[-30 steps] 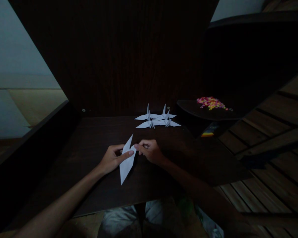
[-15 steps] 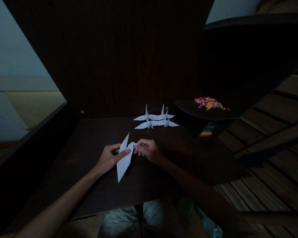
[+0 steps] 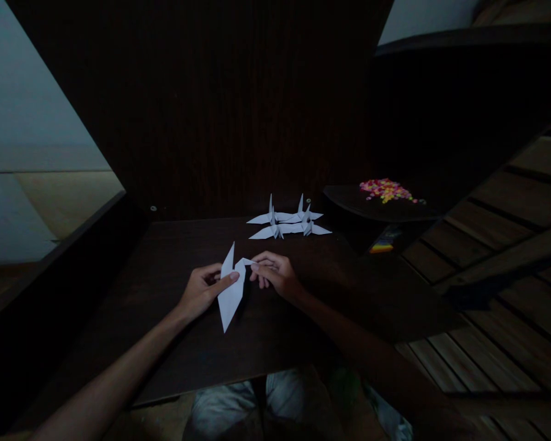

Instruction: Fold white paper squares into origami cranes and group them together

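Observation:
A white folded paper crane [image 3: 231, 298] is held above the dark table, its long pointed wing aimed down toward me and another point rising at the top. My left hand [image 3: 205, 289] grips its body from the left, thumb flat on the paper and fingers behind it. On the other side, my right hand [image 3: 275, 274] pinches the thin bent tip between thumb and forefinger; the very end of the tip is hidden by the fingers. Beyond the hands, several finished white paper cranes [image 3: 290, 228] stand close together in two rows, wings outstretched.
A small rounded shelf [image 3: 349, 205] at the right bears a heap of colourful bits [image 3: 388, 191]. Under it sits something with a yellow-orange edge [image 3: 381, 248]. A dark upright panel [image 3: 239, 110] backs the table [image 3: 174, 361], and a raised side board [image 3: 73, 245] runs along the left.
My right hand has shifted slightly right and up, with more of the thin tip now showing. The crane has turned a little, its lower wing moving slightly right.

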`<state>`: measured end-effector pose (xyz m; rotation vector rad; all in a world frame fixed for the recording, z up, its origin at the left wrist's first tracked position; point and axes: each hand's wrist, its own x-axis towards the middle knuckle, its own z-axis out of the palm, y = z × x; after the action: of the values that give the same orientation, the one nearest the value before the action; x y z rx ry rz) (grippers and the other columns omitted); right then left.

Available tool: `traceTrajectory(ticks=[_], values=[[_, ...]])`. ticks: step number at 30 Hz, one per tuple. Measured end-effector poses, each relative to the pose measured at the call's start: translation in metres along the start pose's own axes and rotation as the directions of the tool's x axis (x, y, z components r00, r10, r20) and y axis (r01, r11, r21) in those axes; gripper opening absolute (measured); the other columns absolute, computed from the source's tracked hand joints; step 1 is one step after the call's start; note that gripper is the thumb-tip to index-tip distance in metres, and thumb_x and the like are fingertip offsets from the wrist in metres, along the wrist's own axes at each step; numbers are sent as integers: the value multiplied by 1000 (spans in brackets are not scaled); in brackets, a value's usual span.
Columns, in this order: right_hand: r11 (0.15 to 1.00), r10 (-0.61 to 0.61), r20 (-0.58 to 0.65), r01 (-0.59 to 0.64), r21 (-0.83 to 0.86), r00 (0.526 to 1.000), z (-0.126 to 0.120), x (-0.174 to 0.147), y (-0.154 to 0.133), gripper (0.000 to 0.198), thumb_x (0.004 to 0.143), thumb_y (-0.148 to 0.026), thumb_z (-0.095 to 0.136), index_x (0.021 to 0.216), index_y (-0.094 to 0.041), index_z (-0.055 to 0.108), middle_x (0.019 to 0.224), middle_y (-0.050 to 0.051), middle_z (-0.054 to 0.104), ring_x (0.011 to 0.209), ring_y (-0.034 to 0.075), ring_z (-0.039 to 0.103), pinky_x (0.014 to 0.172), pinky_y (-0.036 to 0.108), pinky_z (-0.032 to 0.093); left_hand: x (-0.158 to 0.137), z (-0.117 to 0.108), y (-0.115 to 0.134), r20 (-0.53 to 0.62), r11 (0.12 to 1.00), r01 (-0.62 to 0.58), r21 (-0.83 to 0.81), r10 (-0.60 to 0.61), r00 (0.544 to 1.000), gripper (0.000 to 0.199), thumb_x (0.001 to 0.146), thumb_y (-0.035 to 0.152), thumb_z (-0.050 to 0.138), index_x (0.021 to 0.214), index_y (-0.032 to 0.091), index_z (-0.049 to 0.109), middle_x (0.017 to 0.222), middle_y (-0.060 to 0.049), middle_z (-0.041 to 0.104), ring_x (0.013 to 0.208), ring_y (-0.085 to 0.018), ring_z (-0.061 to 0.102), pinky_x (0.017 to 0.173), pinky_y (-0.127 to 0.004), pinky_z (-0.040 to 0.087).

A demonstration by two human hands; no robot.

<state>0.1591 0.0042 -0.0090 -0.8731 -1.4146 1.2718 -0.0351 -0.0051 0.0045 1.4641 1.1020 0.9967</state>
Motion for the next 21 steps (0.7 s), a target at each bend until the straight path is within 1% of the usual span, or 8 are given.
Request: traceTrajectory(ticks=[3,5,9,12,15,16,18,21], values=[[999,-30,-20,30,-18,999,1,0,-2,23,79,-35,62,69,-14,60,57,-1,62,40,6,48,39,19,33,0,0,0,-4,1000,6,-5,-6,1000,29,68,41,74,77,13,69,66,-1,65,57,-14,57,48,-21,41],[999,-33,-21,32,-19,999,2,0,-3,23,80,-34,61,68,-14,59,57,-1,61,40,6,47,39,18,33,0,0,1,-5,1000,6,-10,-6,1000,29,68,41,74,77,13,69,65,-1,65,56,-13,57,48,-21,41],[1000,25,-25,-25,13,999,4,-1,-4,19,75,-32,65,78,-15,59,60,-1,63,40,6,46,38,18,33,-1,1,2,9,1000,-5,-15,6,1000,29,69,41,73,77,13,69,67,-1,66,57,-14,57,49,-21,41],[997,70,26,-70,12,997,5,-2,-2,25,70,-32,70,86,-16,60,66,-2,62,44,6,49,38,18,33,-1,2,1,12,999,-30,-13,30,999,28,71,41,71,76,13,70,70,-2,66,62,-15,58,53,-22,43],[997,67,76,-64,-44,995,8,-4,-1,25,71,-34,69,86,-15,63,71,-1,60,50,7,50,41,18,35,0,2,-1,12,998,-64,13,64,998,28,76,42,67,77,14,70,72,-2,66,65,-16,59,58,-24,44],[996,39,73,-33,-80,997,8,-4,-1,23,72,-34,69,84,-15,64,72,0,59,52,8,50,43,19,36,1,1,-1,10,996,-85,29,85,996,28,78,42,65,79,14,70,75,-2,66,68,-16,59,60,-24,45],[978,-70,37,76,-196,997,9,-5,-1,19,75,-33,67,78,-15,66,71,0,57,54,8,48,46,20,36,2,1,-1,-2,987,-143,72,144,990,28,80,41,62,82,15,71,84,-4,66,76,-18,60,66,-26,46],[900,-264,-61,223,-374,963,10,-6,-1,16,76,-30,67,72,-15,69,65,0,54,54,8,45,48,22,36,4,1,0,-61,968,-198,157,209,976,25,79,40,63,85,17,68,92,-4,63,84,-18,58,72,-27,45]])
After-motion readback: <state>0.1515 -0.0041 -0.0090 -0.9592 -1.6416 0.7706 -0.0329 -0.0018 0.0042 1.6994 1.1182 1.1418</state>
